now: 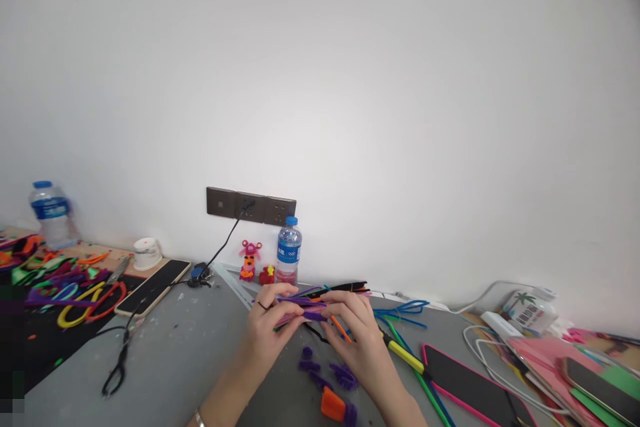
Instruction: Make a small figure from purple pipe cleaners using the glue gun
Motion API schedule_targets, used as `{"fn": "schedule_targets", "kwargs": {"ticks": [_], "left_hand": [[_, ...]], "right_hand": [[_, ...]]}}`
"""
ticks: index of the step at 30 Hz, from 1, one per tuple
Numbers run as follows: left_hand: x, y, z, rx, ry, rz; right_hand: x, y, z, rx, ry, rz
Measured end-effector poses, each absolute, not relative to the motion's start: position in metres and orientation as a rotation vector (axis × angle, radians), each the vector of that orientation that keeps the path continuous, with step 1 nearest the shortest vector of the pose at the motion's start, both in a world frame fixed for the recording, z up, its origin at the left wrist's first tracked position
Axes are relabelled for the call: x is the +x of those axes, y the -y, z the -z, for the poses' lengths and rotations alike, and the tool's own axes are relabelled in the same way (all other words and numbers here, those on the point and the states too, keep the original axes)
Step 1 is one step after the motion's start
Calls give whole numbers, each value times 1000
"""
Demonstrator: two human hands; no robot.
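Purple strips, seemingly pipe cleaners, stretch between my two hands above the grey table. My left hand, with a dark ring on one finger, pinches their left end. The fingers of my right hand are closed on the right end, with an orange strip beside them. Below my hands lie small purple fuzzy pieces and an orange piece. Behind my hands is a pile of coloured strips, with blue strips reaching out to the right.
A water bottle and small figures stand by the wall. Phones lie left and right. A yellow-handled tool is beside my right hand. Scissors, cables and coloured scraps lie at left.
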State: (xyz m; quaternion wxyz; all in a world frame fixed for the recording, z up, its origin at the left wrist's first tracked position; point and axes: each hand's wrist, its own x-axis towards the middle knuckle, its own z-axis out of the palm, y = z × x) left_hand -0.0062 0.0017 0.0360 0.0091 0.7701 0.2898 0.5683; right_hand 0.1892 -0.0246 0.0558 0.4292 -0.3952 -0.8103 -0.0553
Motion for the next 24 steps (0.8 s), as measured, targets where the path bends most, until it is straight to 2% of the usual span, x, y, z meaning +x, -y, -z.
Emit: {"fn": "schedule_targets", "kwargs": {"ticks": [24], "left_hand": [[-5, 5, -42, 2455, -870, -1732]], "right_hand": [[192, 29, -60, -1006, 2051, 86]]}}
